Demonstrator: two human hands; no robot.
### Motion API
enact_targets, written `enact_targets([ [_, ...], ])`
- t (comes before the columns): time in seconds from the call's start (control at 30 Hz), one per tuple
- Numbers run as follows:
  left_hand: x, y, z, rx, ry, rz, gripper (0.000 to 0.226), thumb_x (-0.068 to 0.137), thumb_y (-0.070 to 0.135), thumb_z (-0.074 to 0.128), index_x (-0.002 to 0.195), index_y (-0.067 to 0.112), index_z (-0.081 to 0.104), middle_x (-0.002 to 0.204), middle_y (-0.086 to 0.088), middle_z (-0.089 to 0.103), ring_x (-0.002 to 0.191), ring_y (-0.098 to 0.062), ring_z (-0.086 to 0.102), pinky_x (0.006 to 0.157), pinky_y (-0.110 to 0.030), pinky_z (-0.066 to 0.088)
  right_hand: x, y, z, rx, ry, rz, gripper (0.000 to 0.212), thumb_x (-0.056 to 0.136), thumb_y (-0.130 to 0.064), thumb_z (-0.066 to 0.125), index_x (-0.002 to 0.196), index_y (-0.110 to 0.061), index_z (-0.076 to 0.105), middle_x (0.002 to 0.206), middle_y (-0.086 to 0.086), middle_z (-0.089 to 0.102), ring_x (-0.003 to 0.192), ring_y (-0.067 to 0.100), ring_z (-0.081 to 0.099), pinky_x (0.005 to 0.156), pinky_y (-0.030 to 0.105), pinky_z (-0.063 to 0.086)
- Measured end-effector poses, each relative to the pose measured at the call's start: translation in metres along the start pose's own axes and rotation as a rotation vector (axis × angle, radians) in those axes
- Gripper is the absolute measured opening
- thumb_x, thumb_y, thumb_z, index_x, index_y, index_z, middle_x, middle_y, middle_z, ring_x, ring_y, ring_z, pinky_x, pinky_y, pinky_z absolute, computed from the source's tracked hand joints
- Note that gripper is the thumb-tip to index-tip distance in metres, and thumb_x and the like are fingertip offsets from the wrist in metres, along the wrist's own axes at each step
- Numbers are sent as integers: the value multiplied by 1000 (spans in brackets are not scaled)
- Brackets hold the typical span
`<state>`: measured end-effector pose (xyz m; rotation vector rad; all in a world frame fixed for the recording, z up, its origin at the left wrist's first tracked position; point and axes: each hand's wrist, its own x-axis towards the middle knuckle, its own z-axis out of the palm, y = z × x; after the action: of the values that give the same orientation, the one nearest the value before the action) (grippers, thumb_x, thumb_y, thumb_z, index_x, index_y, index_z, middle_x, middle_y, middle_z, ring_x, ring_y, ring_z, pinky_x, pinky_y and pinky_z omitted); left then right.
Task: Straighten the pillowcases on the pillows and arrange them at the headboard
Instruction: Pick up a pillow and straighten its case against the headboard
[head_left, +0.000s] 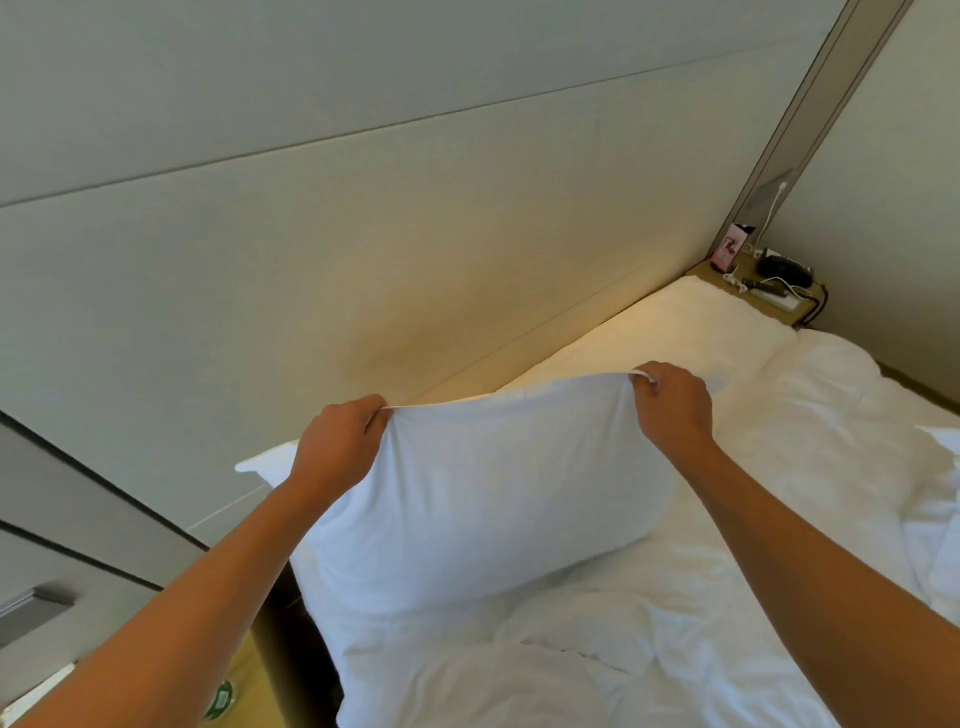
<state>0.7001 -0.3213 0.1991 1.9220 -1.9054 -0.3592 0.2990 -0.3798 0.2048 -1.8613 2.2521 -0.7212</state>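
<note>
A white pillow (483, 499) in its pillowcase stands on edge on the bed, near the padded headboard (415, 270). My left hand (337, 441) pinches the top left corner of the pillowcase. My right hand (670, 405) pinches the top right corner, and the upper hem is stretched taut between them. A corner of a second white pillow (254, 462) pokes out behind my left hand. Another white corner (940, 439) shows at the right edge.
A rumpled white duvet (675, 597) covers the bed. A bedside table (763, 296) at the far right corner holds a power strip, cables, a dark object and a small card. A second wooden surface (244, 680) lies at lower left beside the bed.
</note>
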Motion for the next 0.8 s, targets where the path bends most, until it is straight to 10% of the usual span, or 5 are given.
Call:
enact_targets([
  [0.8,106,-56,42,-106,-103,-196,38,105,27,46,67,22,48,61,3,53,63,-25,55,56,-31,36,132,-48,107,-7,-88,-38,31,107,-27,54,122,-10,76,120,13,76,107,33,72,98,39,55],
])
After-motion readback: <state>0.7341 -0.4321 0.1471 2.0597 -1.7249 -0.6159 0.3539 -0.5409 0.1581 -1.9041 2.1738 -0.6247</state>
